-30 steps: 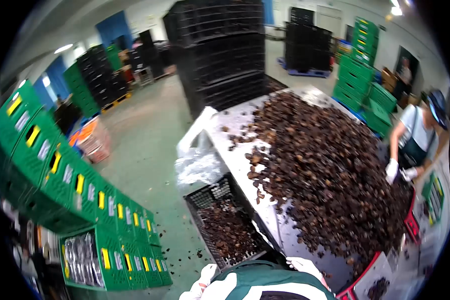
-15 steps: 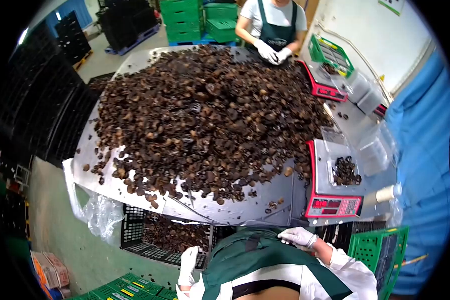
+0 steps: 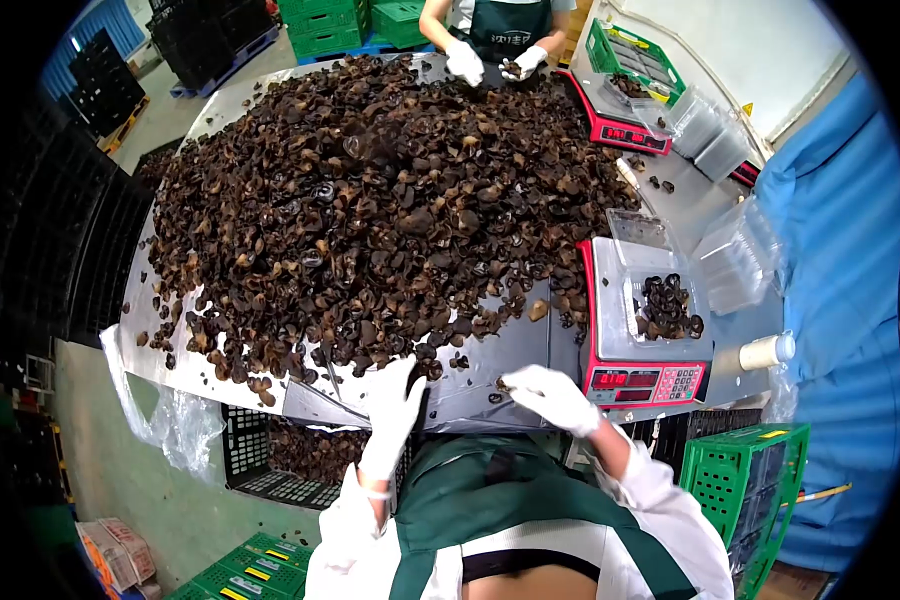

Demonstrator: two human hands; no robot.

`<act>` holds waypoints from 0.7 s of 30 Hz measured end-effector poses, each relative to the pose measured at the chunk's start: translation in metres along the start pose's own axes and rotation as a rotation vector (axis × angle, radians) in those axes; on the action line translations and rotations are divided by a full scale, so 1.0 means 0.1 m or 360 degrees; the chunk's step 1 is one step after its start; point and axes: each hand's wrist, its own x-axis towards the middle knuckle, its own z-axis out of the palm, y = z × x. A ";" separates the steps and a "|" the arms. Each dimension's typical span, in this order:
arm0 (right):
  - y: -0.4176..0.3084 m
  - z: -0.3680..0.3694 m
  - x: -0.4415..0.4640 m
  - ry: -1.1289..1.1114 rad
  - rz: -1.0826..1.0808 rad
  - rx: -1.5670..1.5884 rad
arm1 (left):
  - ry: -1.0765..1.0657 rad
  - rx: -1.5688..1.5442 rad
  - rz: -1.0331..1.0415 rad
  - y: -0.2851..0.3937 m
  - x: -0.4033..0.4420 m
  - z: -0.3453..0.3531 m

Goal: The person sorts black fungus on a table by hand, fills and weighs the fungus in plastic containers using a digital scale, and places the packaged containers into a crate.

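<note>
A wide heap of dark brown wood ear mushrooms (image 3: 400, 200) covers the metal table (image 3: 470, 400). My left hand (image 3: 390, 415), in a white glove, reaches over the table's near edge to the front of the heap, fingers stretched out and slightly blurred. Over the bare near strip is my gloved right hand (image 3: 555, 398), its fingers extended toward a few loose mushroom pieces (image 3: 497, 397); whether they touch is unclear. To its right, a red scale (image 3: 630, 375) carries an open clear plastic box (image 3: 635, 310) partly filled with mushrooms (image 3: 670, 308).
Across the table a person's gloved hands (image 3: 465, 62) work at the heap beside a second red scale (image 3: 625, 130). Stacked clear boxes (image 3: 735, 255) and a white roll (image 3: 767, 352) lie right. Below the edge are a black crate (image 3: 245, 450) and a green crate (image 3: 715, 480).
Both my hands have risen from beside my apron and moved forward over the table. My view has shifted closer to the table. The person opposite has drawn their hands apart.
</note>
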 end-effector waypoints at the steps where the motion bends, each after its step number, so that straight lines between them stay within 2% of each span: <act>1: -0.08 0.05 0.25 0.0115 -0.0105 -0.0116 | -0.0069 0.0169 0.0001 0.04 0.09 0.09; 2: -0.05 0.12 0.51 0.0222 -0.0344 -0.0145 | -0.0134 0.0340 0.0000 0.09 0.16 0.15; 3: 0.11 0.24 0.78 0.0361 -0.0601 -0.0495 | -0.0278 0.0409 -0.0041 0.16 0.20 0.18; 4: 0.15 0.35 0.98 0.0350 -0.0576 -0.0746 | -0.0420 0.0476 -0.0085 0.20 0.24 0.20; 5: 0.14 0.43 1.15 0.0248 -0.0563 -0.0995 | -0.0202 0.0388 0.0073 0.10 0.16 0.35; 8: 0.36 0.59 1.22 0.0056 -0.0638 -0.1550 | -0.0351 0.0311 0.0027 0.10 0.00 0.38; 9: 0.38 0.59 1.13 0.0065 -0.0721 -0.1512 | -0.0286 0.0204 0.0008 0.15 -0.04 0.32; 10: 0.32 0.52 0.96 -0.0090 -0.0656 -0.1493 | -0.0286 0.0202 -0.0002 0.15 -0.10 0.29; 12: 0.43 0.42 0.71 -0.0144 -0.0765 -0.1452 | -0.0073 0.0044 -0.0123 0.11 -0.26 0.22; 15: 0.46 0.19 0.49 0.0051 -0.0786 -0.1022 | -0.0066 -0.0170 -0.0552 0.05 -0.43 0.08; 17: 0.43 0.01 0.48 0.0172 -0.0615 -0.0695 | 0.0018 -0.0368 -0.0767 0.02 -0.52 -0.02; 18: 0.42 -0.09 0.52 0.0251 -0.0642 -0.0403 | 0.0038 -0.0333 -0.0815 -0.01 -0.57 -0.06; 20: 0.33 -0.18 0.49 0.0363 -0.0118 0.0251 | 0.0228 -0.0303 -0.0761 -0.04 -0.62 -0.10; 21: 0.37 -0.19 0.52 0.0444 -0.0167 0.0198 | 0.0243 -0.0281 -0.0765 -0.02 -0.60 -0.14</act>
